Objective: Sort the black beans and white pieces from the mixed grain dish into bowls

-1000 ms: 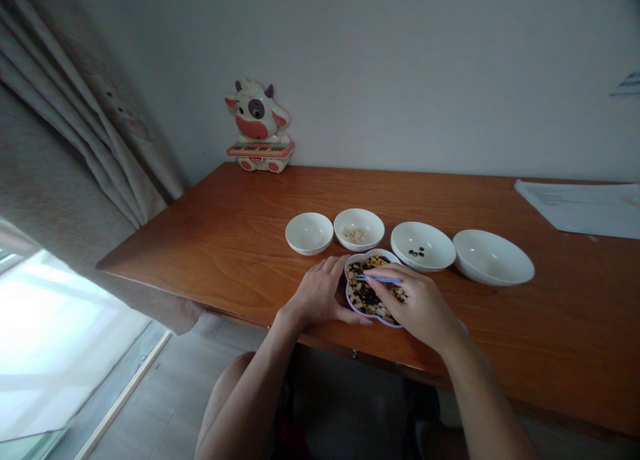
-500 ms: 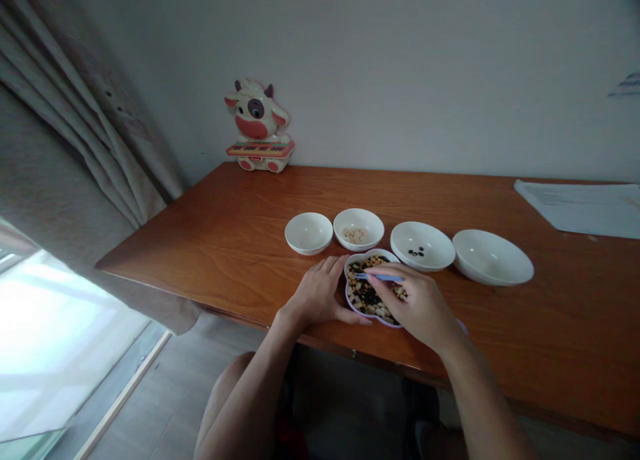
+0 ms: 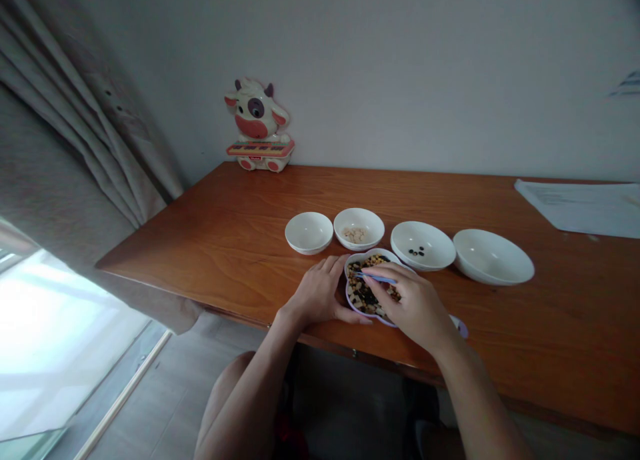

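Note:
A purple-rimmed, flower-shaped dish [image 3: 349, 293] lies near the table's front edge, filled with mixed beans and seeds in black, yellow and pale colours. My left hand [image 3: 324, 292] cups its left side, fingers at the far rim and thumb along the near one. Over the dish, my right hand [image 3: 410, 303] pinches small blue tweezers [image 3: 383, 279], their tips down among the beans at the left part. Whether the tips grip a bean is too small to tell. My right hand covers the dish's right part; a purple-and-white end [image 3: 459, 326] shows beyond my wrist.
Behind the dish stand white bowls in a row: a bare one [image 3: 309, 233], one with pale pieces [image 3: 359, 220], one with a few black beans [image 3: 423, 237], and a bare one at right [image 3: 493, 257]. A cow toy keyboard [image 3: 260, 127] and paper [image 3: 585, 207] lie farther back.
My right hand has shifted slightly left and down, and the tweezers' tips have moved a little to the right. More of the purple-and-white end shows. My left hand stays put.

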`<state>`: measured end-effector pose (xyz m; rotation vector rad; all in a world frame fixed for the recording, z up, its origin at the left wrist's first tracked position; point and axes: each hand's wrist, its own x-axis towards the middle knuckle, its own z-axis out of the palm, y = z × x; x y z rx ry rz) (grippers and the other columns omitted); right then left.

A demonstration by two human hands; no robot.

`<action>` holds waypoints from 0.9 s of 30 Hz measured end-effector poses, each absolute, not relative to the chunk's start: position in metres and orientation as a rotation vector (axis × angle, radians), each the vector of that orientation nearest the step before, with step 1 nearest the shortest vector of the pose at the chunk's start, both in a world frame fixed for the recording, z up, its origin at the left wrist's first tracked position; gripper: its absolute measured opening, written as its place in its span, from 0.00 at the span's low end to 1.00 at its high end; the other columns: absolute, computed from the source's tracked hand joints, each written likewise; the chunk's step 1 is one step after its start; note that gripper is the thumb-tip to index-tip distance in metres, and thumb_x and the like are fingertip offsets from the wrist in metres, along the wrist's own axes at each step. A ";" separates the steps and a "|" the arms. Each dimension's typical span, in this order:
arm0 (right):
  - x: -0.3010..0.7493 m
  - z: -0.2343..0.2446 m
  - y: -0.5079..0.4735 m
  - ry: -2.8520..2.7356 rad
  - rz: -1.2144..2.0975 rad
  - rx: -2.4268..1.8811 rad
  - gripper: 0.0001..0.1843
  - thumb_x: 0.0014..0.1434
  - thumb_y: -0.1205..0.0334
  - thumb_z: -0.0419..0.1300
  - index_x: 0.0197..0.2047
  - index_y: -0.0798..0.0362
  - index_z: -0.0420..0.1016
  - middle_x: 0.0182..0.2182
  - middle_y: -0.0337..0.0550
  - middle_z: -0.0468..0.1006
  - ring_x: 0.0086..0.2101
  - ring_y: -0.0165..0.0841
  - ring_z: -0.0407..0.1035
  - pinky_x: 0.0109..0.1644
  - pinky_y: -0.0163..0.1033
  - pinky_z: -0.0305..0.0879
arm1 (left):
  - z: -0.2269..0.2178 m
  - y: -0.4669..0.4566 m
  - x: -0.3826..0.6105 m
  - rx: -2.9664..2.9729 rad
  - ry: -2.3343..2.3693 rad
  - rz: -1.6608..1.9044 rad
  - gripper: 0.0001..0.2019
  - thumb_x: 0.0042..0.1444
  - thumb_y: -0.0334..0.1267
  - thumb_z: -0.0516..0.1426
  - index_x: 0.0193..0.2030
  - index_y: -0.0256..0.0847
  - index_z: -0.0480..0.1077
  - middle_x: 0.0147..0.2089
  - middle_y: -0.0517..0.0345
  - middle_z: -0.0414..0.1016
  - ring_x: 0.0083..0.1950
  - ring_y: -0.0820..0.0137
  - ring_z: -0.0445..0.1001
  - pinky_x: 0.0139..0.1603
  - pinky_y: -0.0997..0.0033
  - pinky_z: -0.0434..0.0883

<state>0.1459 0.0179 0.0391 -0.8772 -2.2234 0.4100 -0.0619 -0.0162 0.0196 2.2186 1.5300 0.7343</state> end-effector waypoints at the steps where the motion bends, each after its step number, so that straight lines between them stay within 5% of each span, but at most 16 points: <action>1: 0.146 0.038 0.018 -2.221 0.401 -0.884 0.10 0.68 0.60 0.58 0.48 0.48 0.80 0.47 0.46 0.84 0.47 0.41 0.78 0.54 0.49 0.74 | 0.019 -0.016 -0.062 2.220 1.528 0.735 0.53 0.39 0.62 0.70 0.69 0.46 0.55 0.62 0.44 0.69 0.62 0.48 0.71 0.64 0.47 0.68; 27: 0.155 0.039 0.021 -2.129 0.561 -0.985 0.11 0.67 0.56 0.59 0.47 0.49 0.81 0.47 0.45 0.84 0.47 0.40 0.79 0.53 0.46 0.75 | 0.020 -0.017 -0.063 2.220 1.509 0.733 0.53 0.41 0.62 0.70 0.70 0.46 0.54 0.63 0.44 0.69 0.64 0.48 0.70 0.65 0.48 0.67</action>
